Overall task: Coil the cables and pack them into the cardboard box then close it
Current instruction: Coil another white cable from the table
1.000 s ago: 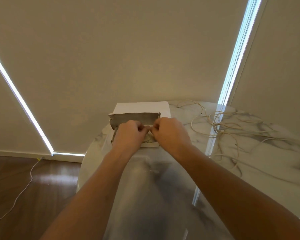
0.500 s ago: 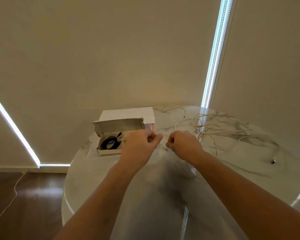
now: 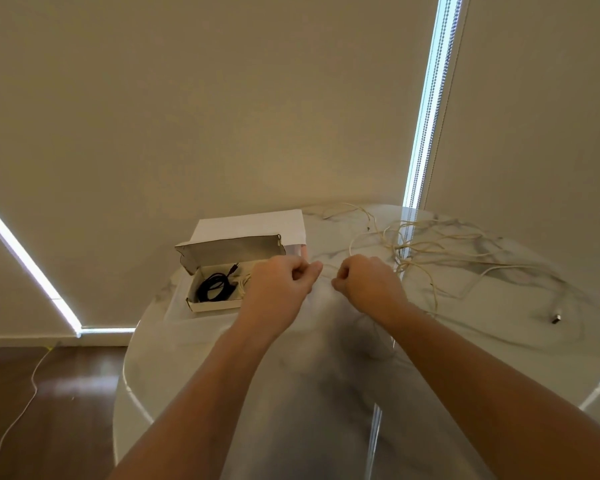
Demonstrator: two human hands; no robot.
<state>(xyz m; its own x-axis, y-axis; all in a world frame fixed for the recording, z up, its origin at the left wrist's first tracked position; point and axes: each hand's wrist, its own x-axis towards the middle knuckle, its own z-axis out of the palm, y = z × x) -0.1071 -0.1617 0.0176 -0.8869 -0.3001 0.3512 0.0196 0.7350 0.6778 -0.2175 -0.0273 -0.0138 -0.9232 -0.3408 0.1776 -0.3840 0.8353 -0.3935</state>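
A pale wall and drawn blinds stand behind the round marble surface (image 3: 291, 393) that fills the lower half of the frame. Just above centre, our left hand (image 3: 280, 285) and right hand (image 3: 368, 284) sit close together, both with fingers curled tight. A thin pale cable (image 3: 326, 268) seems to run between them, so we judge each hand pinches it, though the strand is faint there. To the right, the rest of the cables (image 3: 430, 244) sprawl in a loose tangle, one end with a plug (image 3: 555, 319) lying well apart at the right edge.

To coil well, we should draw the strand free of the tangle a little at a time, lay even loops in one hand, and keep them small enough for the box.

The box (image 3: 215, 306) sits left of centre, just beside our left hand, its lid (image 3: 229, 251) standing open. Inside lie a coiled black cable (image 3: 213, 289) and what looks like a pale coil (image 3: 243, 284) beside it.
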